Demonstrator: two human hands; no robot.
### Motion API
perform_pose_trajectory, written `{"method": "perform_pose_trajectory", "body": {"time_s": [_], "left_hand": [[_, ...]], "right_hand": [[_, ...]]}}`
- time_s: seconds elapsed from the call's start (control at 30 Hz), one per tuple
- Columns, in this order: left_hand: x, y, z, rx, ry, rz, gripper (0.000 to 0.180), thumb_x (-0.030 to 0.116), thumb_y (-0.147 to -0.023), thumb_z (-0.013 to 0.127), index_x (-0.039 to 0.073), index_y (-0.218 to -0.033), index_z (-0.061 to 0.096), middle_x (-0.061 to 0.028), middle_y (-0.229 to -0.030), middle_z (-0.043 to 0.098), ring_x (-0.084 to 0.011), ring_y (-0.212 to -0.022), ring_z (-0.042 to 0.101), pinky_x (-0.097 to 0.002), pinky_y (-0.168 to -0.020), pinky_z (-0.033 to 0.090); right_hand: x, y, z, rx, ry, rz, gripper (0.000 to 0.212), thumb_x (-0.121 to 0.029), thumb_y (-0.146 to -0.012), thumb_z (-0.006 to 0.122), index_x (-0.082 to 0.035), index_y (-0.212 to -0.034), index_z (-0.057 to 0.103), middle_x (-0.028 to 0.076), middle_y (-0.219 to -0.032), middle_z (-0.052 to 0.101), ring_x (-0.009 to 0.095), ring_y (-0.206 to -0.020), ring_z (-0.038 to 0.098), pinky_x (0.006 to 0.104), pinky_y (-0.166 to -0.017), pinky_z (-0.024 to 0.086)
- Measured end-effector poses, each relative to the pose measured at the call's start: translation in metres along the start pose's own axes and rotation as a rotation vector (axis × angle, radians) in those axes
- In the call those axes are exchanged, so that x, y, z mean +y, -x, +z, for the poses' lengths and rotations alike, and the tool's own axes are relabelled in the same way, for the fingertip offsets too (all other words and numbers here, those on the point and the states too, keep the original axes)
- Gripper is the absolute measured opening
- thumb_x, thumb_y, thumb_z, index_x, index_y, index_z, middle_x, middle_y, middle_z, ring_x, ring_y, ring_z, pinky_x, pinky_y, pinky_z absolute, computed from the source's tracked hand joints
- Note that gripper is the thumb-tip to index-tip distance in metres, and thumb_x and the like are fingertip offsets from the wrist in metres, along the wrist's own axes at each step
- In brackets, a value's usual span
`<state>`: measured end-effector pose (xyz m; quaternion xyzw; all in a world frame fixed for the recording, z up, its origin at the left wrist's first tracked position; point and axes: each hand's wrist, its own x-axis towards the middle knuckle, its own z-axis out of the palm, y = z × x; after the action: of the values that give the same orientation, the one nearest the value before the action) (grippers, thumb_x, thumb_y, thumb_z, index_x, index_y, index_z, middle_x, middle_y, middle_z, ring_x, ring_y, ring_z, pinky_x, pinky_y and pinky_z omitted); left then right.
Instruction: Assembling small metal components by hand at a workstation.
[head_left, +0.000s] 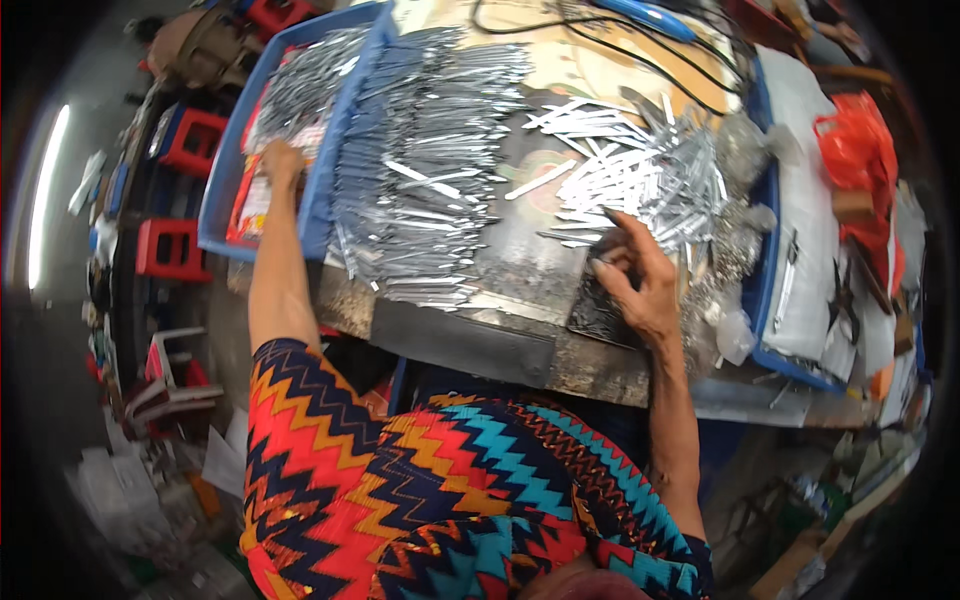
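My left hand (281,160) reaches into a blue plastic crate (222,165) at the left that holds several thin metal strips (305,85); its fingers are hidden among them, so the grip is unclear. My right hand (633,280) rests on the dark worktable (520,260), fingers curled at the near edge of a loose heap of shiny metal strips (630,165). A large neat spread of grey metal strips (430,150) lies between the two hands.
Black cables (600,40) cross the far side of the table. A blue tray with white bags (800,230) and an orange bag (855,145) stands at the right. Red stools (170,245) and clutter stand on the floor at the left.
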<state>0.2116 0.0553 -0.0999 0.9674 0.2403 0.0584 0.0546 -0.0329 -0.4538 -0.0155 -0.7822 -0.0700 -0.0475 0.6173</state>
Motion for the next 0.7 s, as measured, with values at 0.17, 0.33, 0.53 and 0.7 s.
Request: {"method": "perform_pose_trajectory", "body": {"time_s": [0.17, 0.33, 0.53, 0.7], "left_hand": [[-0.022, 0.028, -0.048, 0.123, -0.047, -0.092, 0.027, 0.016, -0.070, 0.057, -0.002, -0.089, 0.064, -0.0231, -0.099, 0.060, -0.0368, -0.097, 0.057, -0.0439, -0.082, 0.046], [-0.014, 0.041, -0.061, 0.125, 0.070, -0.131, 0.030, 0.015, -0.067, 0.057, -0.005, -0.088, 0.062, -0.0265, -0.096, 0.059, -0.0383, -0.094, 0.058, -0.0431, -0.080, 0.046], [-0.012, 0.044, -0.063, 0.113, 0.157, -0.114, 0.029, 0.015, -0.064, 0.058, -0.009, -0.081, 0.061, -0.0301, -0.091, 0.059, -0.0390, -0.089, 0.059, -0.0428, -0.078, 0.046], [-0.002, 0.046, -0.068, 0.051, 0.032, -0.089, 0.030, 0.011, -0.072, 0.057, -0.005, -0.097, 0.060, -0.0255, -0.105, 0.057, -0.0374, -0.100, 0.056, -0.0405, -0.084, 0.046]], "right_hand": [[-0.010, 0.002, 0.006, -0.076, -0.042, 0.037, 0.051, -0.006, -0.074, 0.063, 0.000, -0.121, 0.046, 0.007, -0.089, 0.054, 0.009, -0.069, 0.050, 0.0208, -0.059, 0.042], [-0.011, 0.004, 0.005, -0.088, -0.052, 0.039, 0.051, -0.008, -0.075, 0.063, 0.001, -0.122, 0.046, 0.008, -0.092, 0.055, 0.010, -0.071, 0.051, 0.0213, -0.061, 0.043], [-0.011, 0.005, 0.007, -0.075, -0.029, 0.035, 0.051, -0.007, -0.074, 0.063, 0.002, -0.122, 0.046, 0.008, -0.089, 0.054, 0.010, -0.070, 0.051, 0.0212, -0.060, 0.043], [-0.009, 0.003, 0.009, -0.097, -0.050, 0.040, 0.051, -0.006, -0.074, 0.062, 0.002, -0.122, 0.045, 0.008, -0.091, 0.054, 0.010, -0.071, 0.051, 0.0210, -0.060, 0.043]]}}
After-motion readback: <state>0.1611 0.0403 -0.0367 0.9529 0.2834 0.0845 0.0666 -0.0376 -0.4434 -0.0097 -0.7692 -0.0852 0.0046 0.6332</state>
